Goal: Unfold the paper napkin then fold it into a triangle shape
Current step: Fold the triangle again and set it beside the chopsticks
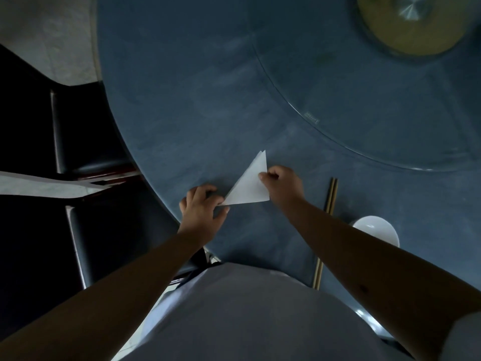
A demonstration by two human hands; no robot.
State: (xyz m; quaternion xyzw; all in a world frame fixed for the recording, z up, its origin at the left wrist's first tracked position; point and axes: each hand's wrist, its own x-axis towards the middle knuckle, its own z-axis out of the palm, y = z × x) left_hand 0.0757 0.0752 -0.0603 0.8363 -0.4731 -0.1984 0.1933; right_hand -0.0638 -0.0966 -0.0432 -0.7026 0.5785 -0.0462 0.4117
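Note:
A white paper napkin lies on the blue table near its front edge, folded into a triangle with one tip pointing away from me. My left hand pinches the napkin's left corner between thumb and curled fingers. My right hand sits at the napkin's right edge with its fingers curled, and its fingertips pinch that edge. Both forearms reach in from below.
A pair of chopsticks lies to the right of my right hand, beside a white bowl. A glass turntable covers the table's far right. Dark chairs stand at the left, close to the table's edge.

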